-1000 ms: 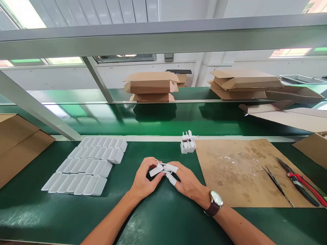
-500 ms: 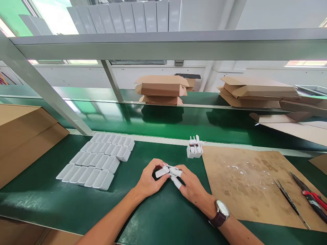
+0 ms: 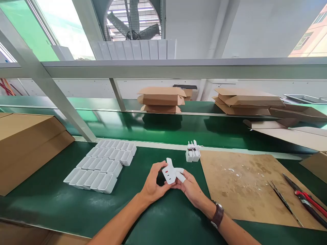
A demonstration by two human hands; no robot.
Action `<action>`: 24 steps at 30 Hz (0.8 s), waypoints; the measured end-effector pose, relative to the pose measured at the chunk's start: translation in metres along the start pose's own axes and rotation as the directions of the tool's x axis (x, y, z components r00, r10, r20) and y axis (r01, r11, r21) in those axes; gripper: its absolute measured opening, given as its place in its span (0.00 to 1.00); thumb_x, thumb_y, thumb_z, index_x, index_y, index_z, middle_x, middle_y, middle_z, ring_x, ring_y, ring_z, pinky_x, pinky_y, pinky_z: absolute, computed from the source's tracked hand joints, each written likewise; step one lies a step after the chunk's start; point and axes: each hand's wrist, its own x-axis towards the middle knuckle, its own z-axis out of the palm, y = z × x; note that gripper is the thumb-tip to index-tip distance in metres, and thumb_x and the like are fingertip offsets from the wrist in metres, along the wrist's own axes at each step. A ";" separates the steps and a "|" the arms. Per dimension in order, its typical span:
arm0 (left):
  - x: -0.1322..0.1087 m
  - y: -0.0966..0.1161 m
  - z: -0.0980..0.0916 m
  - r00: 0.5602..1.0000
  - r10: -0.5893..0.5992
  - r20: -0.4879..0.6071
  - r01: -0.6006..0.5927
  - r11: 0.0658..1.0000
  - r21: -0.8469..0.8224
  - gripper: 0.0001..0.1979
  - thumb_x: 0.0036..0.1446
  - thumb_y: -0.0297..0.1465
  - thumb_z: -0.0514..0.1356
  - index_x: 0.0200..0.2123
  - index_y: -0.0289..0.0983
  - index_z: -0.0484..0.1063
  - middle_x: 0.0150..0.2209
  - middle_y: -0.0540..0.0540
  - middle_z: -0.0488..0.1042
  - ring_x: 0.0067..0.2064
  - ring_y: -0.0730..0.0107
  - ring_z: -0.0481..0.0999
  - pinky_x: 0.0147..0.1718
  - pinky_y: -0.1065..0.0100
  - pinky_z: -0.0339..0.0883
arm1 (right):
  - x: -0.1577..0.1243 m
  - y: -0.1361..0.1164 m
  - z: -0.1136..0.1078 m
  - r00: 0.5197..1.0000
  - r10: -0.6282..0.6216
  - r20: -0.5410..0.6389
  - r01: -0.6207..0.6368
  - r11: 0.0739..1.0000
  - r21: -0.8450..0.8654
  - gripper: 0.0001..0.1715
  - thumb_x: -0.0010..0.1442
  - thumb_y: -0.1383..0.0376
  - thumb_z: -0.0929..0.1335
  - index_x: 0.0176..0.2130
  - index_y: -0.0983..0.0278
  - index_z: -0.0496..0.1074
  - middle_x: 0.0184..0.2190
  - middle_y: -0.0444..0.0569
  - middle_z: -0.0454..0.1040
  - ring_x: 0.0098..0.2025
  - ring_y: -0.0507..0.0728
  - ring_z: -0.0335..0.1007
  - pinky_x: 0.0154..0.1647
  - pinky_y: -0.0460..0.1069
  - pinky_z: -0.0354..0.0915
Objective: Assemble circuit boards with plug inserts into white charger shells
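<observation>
A white plug adapter (image 3: 168, 175) is held between my two hands above the green tabletop. Its face, with dark slots and a small red port, is turned toward me, and a white piece sticks up from its top. My left hand (image 3: 154, 182) grips the adapter's left side, fingertips at the upper edge and thumb low. My right hand (image 3: 192, 190), with white covers on two fingers, closes on its right side; the far side is hidden. Beyond the hands, a small group of white housings (image 3: 192, 156) with upright pins and thin wires stands on the table.
Rows of white open-topped housings (image 3: 102, 165) lie at left beside a cardboard box (image 3: 33, 149). At right, a stained brown sheet (image 3: 235, 190) carries tweezers (image 3: 284, 202) and red-handled cutters (image 3: 306, 197). Flattened cartons (image 3: 160, 98) sit on the shelf behind a metal frame bar (image 3: 178, 70).
The adapter has been turned in my hands, so its slotted face now shows where loose-looking white parts showed before. My head has tilted up, bringing a wall fan into view.
</observation>
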 end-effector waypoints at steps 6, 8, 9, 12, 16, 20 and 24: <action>0.000 -0.001 -0.001 0.999 0.035 -0.024 -0.035 0.999 0.012 0.38 0.58 0.34 0.68 0.68 0.43 0.55 0.52 0.40 0.77 0.49 0.59 0.78 0.41 0.60 0.78 | -0.002 0.002 0.001 0.998 0.064 0.013 -0.065 0.997 0.048 0.33 0.54 0.43 0.77 0.48 0.62 0.74 0.40 0.52 0.80 0.45 0.66 0.79 0.55 0.65 0.70; 0.000 -0.002 -0.001 0.999 0.037 -0.019 -0.037 0.999 0.012 0.38 0.58 0.33 0.68 0.68 0.43 0.55 0.52 0.40 0.77 0.49 0.59 0.79 0.41 0.60 0.78 | -0.002 0.002 0.001 0.997 0.072 0.012 -0.072 0.996 0.050 0.33 0.55 0.43 0.76 0.48 0.63 0.74 0.41 0.52 0.80 0.46 0.66 0.80 0.55 0.65 0.70; 0.000 -0.002 -0.001 0.999 0.038 -0.018 -0.038 0.999 0.011 0.38 0.58 0.33 0.68 0.68 0.43 0.55 0.52 0.40 0.77 0.49 0.60 0.79 0.41 0.60 0.78 | -0.002 0.002 0.001 0.997 0.076 0.012 -0.076 0.996 0.051 0.33 0.55 0.43 0.76 0.49 0.63 0.74 0.41 0.52 0.81 0.45 0.66 0.80 0.55 0.65 0.69; -0.001 -0.002 -0.001 0.999 0.034 -0.012 -0.034 0.999 0.014 0.37 0.59 0.32 0.66 0.68 0.42 0.55 0.52 0.39 0.77 0.49 0.59 0.79 0.41 0.59 0.78 | -0.001 0.002 0.001 0.996 0.085 0.013 -0.086 0.994 0.062 0.34 0.54 0.42 0.77 0.48 0.63 0.73 0.40 0.52 0.81 0.44 0.66 0.80 0.55 0.66 0.70; -0.002 -0.002 -0.001 1.000 0.013 0.010 -0.014 1.000 0.014 0.37 0.59 0.30 0.66 0.68 0.44 0.55 0.53 0.40 0.77 0.50 0.59 0.78 0.41 0.59 0.77 | -0.002 0.002 0.001 0.996 0.083 0.017 -0.084 0.993 0.077 0.33 0.54 0.43 0.76 0.47 0.62 0.72 0.39 0.51 0.81 0.43 0.65 0.81 0.54 0.65 0.71; -0.001 -0.001 -0.001 1.000 0.015 0.007 -0.015 1.000 0.000 0.38 0.58 0.29 0.67 0.68 0.44 0.55 0.53 0.40 0.77 0.49 0.59 0.77 0.41 0.59 0.76 | -0.004 0.001 0.002 0.997 0.076 0.018 -0.077 0.995 0.069 0.30 0.55 0.43 0.75 0.46 0.62 0.72 0.41 0.51 0.80 0.45 0.65 0.80 0.52 0.64 0.71; 0.003 0.001 -0.003 0.998 0.066 0.018 -0.067 0.998 0.021 0.32 0.58 0.27 0.67 0.64 0.43 0.61 0.51 0.40 0.77 0.49 0.59 0.77 0.43 0.58 0.77 | -0.004 -0.001 0.003 0.996 0.089 0.024 -0.090 0.994 0.062 0.30 0.55 0.43 0.75 0.46 0.62 0.72 0.39 0.51 0.80 0.46 0.65 0.79 0.52 0.64 0.72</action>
